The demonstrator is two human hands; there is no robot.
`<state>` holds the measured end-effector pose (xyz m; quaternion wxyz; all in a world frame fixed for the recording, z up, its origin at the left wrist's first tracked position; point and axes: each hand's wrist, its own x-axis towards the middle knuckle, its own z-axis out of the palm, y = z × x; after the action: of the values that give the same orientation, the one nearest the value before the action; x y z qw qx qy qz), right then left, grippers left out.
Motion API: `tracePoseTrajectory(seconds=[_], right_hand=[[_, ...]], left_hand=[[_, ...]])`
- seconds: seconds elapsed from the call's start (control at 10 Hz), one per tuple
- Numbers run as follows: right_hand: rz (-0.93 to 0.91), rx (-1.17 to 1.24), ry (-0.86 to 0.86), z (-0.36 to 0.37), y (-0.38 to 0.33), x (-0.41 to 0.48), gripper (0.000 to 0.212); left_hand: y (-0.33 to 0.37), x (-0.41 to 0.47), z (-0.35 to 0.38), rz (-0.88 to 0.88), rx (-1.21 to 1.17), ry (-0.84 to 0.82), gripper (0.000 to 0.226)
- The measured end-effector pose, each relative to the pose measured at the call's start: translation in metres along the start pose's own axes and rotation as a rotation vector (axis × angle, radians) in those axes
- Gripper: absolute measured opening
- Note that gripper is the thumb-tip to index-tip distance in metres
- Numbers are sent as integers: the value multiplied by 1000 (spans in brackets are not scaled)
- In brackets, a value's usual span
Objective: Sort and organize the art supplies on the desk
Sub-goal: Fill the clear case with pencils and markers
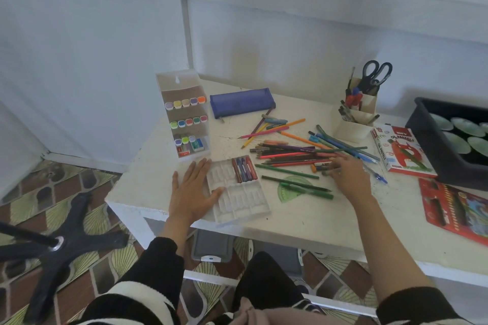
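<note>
A white plastic pastel tray (239, 196) lies near the desk's front edge, with several oil pastels (244, 169) in its upper right compartment. My left hand (194, 191) lies flat with straight fingers on the tray's left side, thumb on the tray. My right hand (346, 170) reaches into a loose pile of coloured pencils (295, 154), and its fingertips pinch a small dark and orange crayon piece (320, 167). A green protractor (290, 188) lies under two green pencils.
A marker rack (186, 119) and a blue pencil case (241, 101) stand at the back left. A cream organizer with scissors (361, 105) sits at the back right. An oil pastel box (401, 152), a black bin (449, 140) and a red pencil pack (456, 206) lie right.
</note>
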<state>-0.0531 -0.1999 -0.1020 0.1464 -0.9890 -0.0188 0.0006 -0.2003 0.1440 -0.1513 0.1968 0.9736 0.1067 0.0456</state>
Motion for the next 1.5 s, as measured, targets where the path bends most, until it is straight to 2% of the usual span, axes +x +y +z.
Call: tracePoseTrajectory(seconds=[0.1, 0.2, 0.3, 0.4, 0.5, 0.6, 0.8, 0.9, 1.0, 1.1, 1.2, 1.3, 1.4, 1.5], right_hand=[[-60, -29, -15, 5, 9, -1, 17], [-120, -36, 2, 5, 6, -1, 17], [-305, -130, 21, 1, 2, -1, 14], [-427, -69, 105, -3, -6, -6, 22], [-471, 217, 62, -3, -28, -16, 30], [-569, 391, -39, 3, -60, -28, 24], [-798, 346, -173, 33, -131, -46, 26], [-807, 299, -274, 52, -152, -51, 36], [-863, 211, -229, 74, -151, -53, 46], [-866, 317, -202, 78, -147, -55, 42], [-876, 303, -218, 78, -148, -56, 45], [-900, 268, -224, 76, -150, -57, 49], [-818, 244, -272, 70, -149, -61, 53], [-827, 137, -265, 67, -151, -63, 53]], left_hand=[[0, 0, 0, 0, 4, 3, 97], [0, 0, -1, 0, 10, -1, 97], [0, 0, -1, -1, -5, 3, 97], [1, 0, -1, -2, -6, 4, 97], [1, 0, -1, -2, -6, 6, 94], [0, 0, 0, -5, -8, -1, 95], [2, -1, -3, -13, 7, -17, 93], [3, -2, -5, -12, 4, -19, 93], [2, -2, -5, -21, 22, -21, 96], [3, -2, -5, -27, 22, -20, 97], [4, -2, -4, -23, 21, -20, 96], [3, -1, -3, -25, 22, -13, 95], [2, -1, -2, -23, 35, -13, 94], [2, 0, -2, -23, 34, -16, 94]])
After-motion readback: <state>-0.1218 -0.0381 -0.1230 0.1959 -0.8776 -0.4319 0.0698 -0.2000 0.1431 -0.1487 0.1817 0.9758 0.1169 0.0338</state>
